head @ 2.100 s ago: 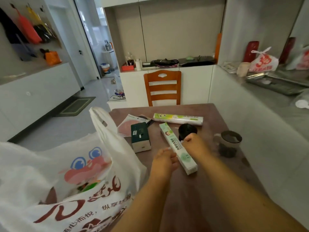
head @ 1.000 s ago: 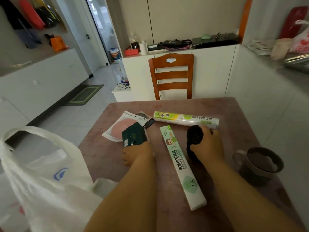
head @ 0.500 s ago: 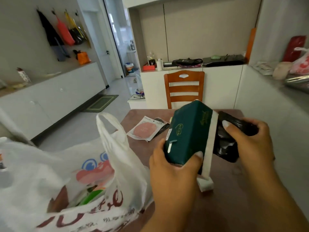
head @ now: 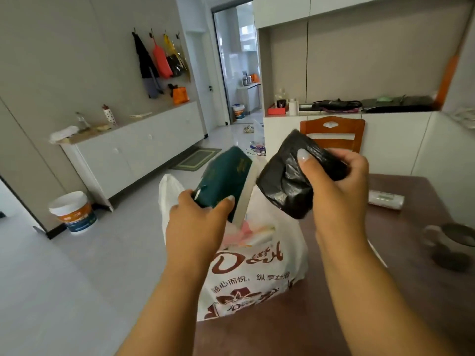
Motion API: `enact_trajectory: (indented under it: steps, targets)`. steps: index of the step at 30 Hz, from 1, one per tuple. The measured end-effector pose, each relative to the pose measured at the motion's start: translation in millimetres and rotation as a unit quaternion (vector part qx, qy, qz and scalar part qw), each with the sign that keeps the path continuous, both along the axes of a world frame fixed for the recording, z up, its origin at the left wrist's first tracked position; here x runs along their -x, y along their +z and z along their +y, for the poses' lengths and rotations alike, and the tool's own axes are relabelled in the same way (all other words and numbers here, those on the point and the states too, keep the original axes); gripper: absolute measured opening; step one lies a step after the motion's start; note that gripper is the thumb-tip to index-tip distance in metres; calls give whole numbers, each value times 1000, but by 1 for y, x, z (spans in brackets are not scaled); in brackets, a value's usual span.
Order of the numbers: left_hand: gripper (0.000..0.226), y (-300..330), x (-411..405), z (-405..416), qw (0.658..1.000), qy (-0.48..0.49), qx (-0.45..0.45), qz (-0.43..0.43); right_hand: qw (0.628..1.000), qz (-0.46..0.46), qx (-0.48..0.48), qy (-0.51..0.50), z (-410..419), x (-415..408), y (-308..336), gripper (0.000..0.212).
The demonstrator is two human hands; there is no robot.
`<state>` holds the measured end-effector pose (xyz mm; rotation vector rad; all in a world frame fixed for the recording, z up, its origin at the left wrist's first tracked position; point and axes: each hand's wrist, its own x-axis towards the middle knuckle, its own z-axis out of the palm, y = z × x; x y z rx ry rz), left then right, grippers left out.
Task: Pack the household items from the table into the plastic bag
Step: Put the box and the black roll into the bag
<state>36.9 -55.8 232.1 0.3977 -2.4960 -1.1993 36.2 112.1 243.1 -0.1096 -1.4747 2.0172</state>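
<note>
A white plastic bag (head: pixel 257 273) with red print stands at the left edge of the brown table (head: pixel 385 317). My left hand (head: pixel 198 227) holds a dark green box (head: pixel 226 176) with a white side, tilted above the bag's mouth. My right hand (head: pixel 334 186) grips a black roll of bin bags (head: pixel 285 181) just right of the box, also above the bag. A green-and-white roll (head: pixel 385 200) lies on the table at the right, partly hidden by my right hand.
A dark mug (head: pixel 452 245) stands near the table's right edge. A wooden chair (head: pixel 334 134) is at the far side. White cabinets (head: pixel 133 152) line the left wall, and a paint bucket (head: pixel 73 211) sits on the floor.
Both hands have carried the green box and the black roll leftward and over the bag's mouth. The view has swung left, so most of the items on the table have left the frame.
</note>
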Motion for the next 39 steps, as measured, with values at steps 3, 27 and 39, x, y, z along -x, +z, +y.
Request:
enact_trajectory:
  steps: [3, 27, 39]
  targets:
    - [48, 5, 24, -12, 987, -28, 103, -123, 997, 27, 0, 73, -32, 5, 17, 45]
    - [42, -43, 62, -20, 884, -140, 314, -316, 692, -414, -571, 155, -67, 121, -101, 70]
    - [37, -35, 67, -18, 930, -126, 226, -260, 731, -413, -527, 134, -64, 115, -72, 49]
